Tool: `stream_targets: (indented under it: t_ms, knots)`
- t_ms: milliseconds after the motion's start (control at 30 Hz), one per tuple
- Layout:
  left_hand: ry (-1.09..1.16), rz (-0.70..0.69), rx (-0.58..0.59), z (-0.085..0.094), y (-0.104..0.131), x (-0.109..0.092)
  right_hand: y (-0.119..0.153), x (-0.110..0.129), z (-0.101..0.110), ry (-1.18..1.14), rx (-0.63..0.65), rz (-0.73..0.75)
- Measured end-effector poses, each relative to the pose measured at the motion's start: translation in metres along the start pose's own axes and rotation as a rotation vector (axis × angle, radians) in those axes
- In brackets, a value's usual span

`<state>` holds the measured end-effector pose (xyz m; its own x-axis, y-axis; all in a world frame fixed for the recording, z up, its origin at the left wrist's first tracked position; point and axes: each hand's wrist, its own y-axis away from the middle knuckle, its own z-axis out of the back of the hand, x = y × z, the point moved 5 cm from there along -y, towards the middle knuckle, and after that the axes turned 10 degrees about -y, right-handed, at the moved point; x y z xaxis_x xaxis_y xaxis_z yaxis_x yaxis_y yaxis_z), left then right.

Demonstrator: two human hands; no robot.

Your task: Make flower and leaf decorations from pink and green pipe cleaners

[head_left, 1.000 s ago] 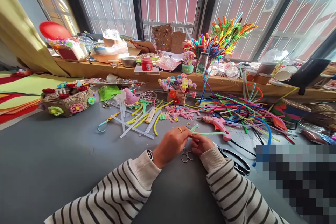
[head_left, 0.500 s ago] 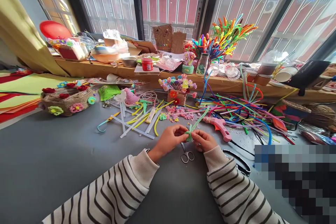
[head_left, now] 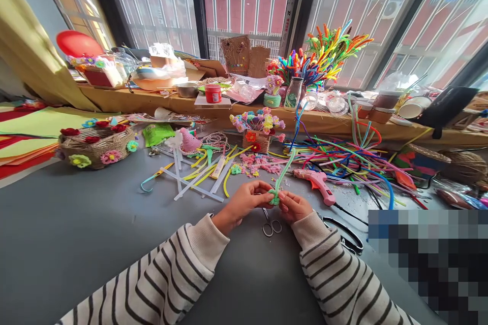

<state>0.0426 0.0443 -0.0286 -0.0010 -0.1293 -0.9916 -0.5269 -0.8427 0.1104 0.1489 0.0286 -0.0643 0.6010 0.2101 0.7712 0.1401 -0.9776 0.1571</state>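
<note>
Between my two hands is a small green pipe cleaner flower (head_left: 274, 198), with its pale green ends sticking up and to the right. My left hand (head_left: 249, 202) pinches it from the left with thumb and fingers. From the right, my right hand (head_left: 293, 206) grips its other side with the fingertips closed. Just below the hands lies a small pair of scissors (head_left: 272, 227) on the grey table, its blades partly hidden under them. Right of my right hand rests a pink glue gun (head_left: 319, 185), its cable running off to the right.
Clear glue sticks and yellow pipe cleaners (head_left: 198, 175) lie left of centre. A twine basket (head_left: 95, 147) with flowers stands at left. Loose pipe cleaners (head_left: 343, 160) spread at right. Behind them is a flower box (head_left: 257, 139); black-handled scissors (head_left: 353, 236) lie near my right sleeve.
The green pipe cleaner ends have swung to the left and now stand more upright. Both hands have stayed almost in place around the flower, the right one shifting slightly left.
</note>
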Motion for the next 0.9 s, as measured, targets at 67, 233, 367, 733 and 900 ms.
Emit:
stream_targets:
  t_ms: [67,233,367,733,900]
  knots:
    - [-0.009,-0.019,-0.003,0.0,-0.001,0.0,-0.001,0.0,0.001,0.008,-0.011,0.012]
    - [-0.07,-0.057,-0.024,0.002,-0.002,0.001,-0.005,0.0,0.004,-0.017,-0.028,-0.011]
    - [-0.095,-0.065,-0.022,0.002,-0.002,0.001,-0.005,0.001,0.004,-0.034,-0.025,0.011]
    - [-0.096,-0.059,-0.014,-0.001,0.001,-0.004,-0.003,0.005,0.003,0.087,-0.07,0.167]
    - [-0.076,0.008,-0.002,-0.002,0.001,-0.001,0.0,0.02,0.005,0.228,-0.157,0.393]
